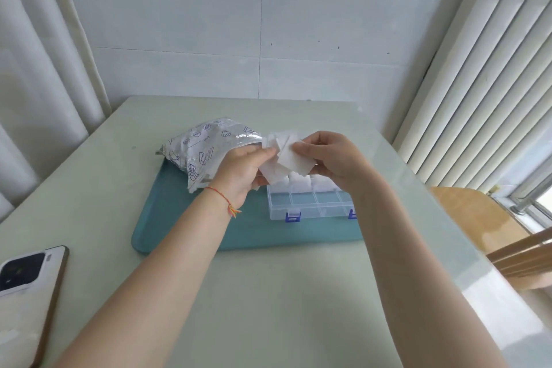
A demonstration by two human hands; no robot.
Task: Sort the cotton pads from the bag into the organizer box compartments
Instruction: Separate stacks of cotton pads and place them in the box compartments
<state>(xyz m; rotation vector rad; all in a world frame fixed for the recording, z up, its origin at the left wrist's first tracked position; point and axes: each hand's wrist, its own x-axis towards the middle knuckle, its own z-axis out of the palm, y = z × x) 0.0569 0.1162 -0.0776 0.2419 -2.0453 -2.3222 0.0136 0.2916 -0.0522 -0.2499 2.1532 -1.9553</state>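
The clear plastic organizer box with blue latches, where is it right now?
The clear plastic organizer box sits on the teal tray's right half, right of the printed foil bag, beneath both hands.

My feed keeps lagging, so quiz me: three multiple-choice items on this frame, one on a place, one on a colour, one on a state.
1. Where does the phone lie?
A. on the tray
B. on the table, near left
C. inside the box

2. What colour are the organizer box latches?
A. blue
B. red
C. green

3. What are the hands doing?
A. resting flat
B. closing the bag
C. both holding cotton pads

Answers: 1 B, it sits off the teal tray. 2 A, blue clips show on the front edge. 3 C, left hand and right hand pinch the white stack above the box.
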